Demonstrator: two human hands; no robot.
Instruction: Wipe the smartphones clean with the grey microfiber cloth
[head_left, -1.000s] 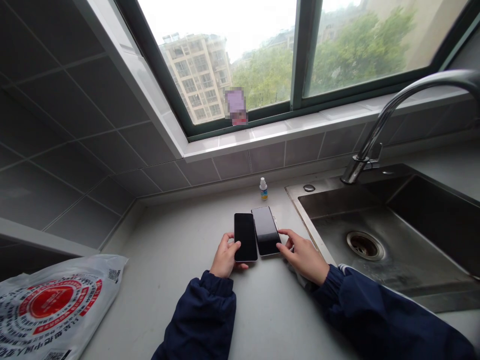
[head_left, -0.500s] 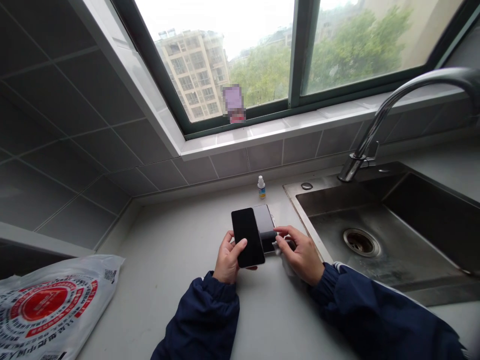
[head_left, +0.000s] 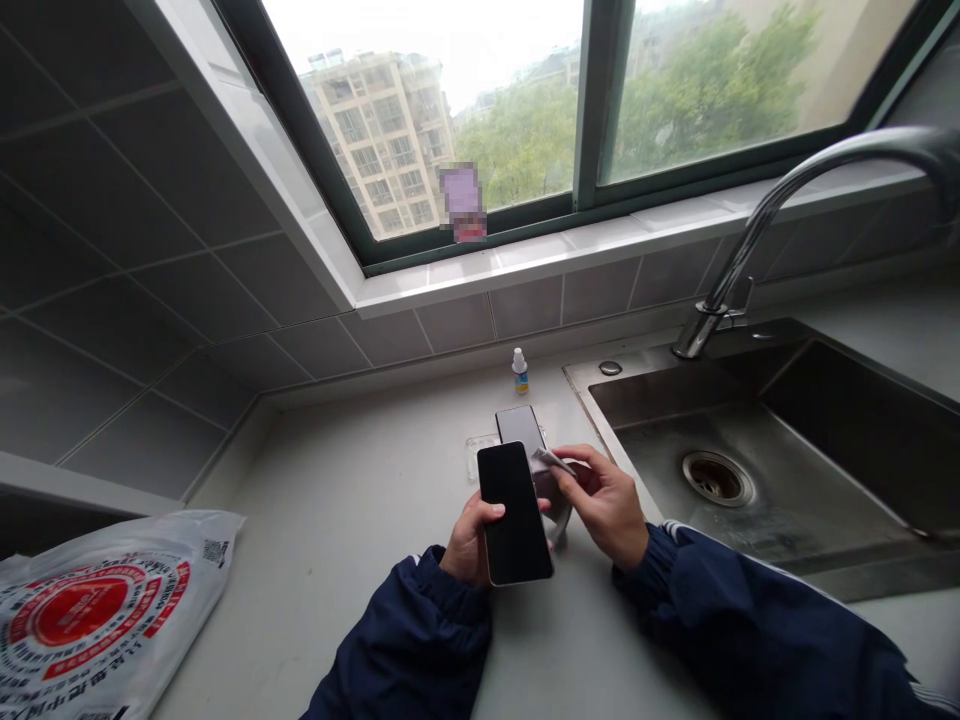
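My left hand is closed around the lower left side of a black smartphone, its thumb resting on the dark screen. A grey cloth is pinched between the thumb and fingers of my right hand, just right of the phone, and part of it hangs down. Behind the held phone, a second phone lies on the counter, partly hidden. Beside it a clear phone case shows at the left. A small white bottle with a blue and yellow label stands upright farther back.
To the right, a steel sink with a tall curved faucet is set into the white counter. A printed plastic bag lies at the lower left. A window runs along the back wall.
The smartphone in my left hand has moved down and slightly right, uncovering the clear case. My right hand has lifted the cloth off the counter, up beside the held phone.
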